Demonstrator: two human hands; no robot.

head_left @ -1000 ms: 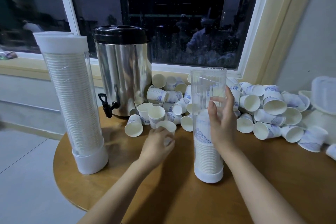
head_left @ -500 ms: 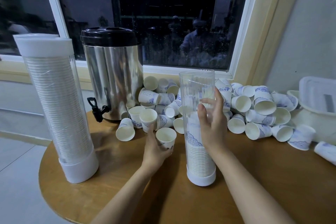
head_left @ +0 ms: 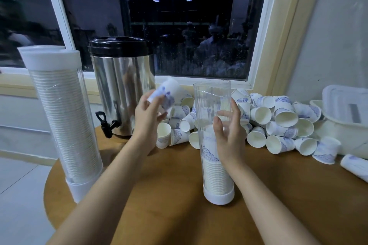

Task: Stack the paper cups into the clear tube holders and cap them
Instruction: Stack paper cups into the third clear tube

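Left hand [head_left: 148, 123]: grips paper cup [head_left: 168, 92], tilted, raised left of open tube [head_left: 213, 101] | Right hand [head_left: 231, 137]: curled round open tube, upright on tabletop [head_left: 169, 195], partly filled | Loose cups [head_left: 278, 123]: piled behind.

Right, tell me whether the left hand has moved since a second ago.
Yes, upward. The left hand, gripping a paper cup, has risen from tabletop level to alongside the steel urn, the cup now above its tap.
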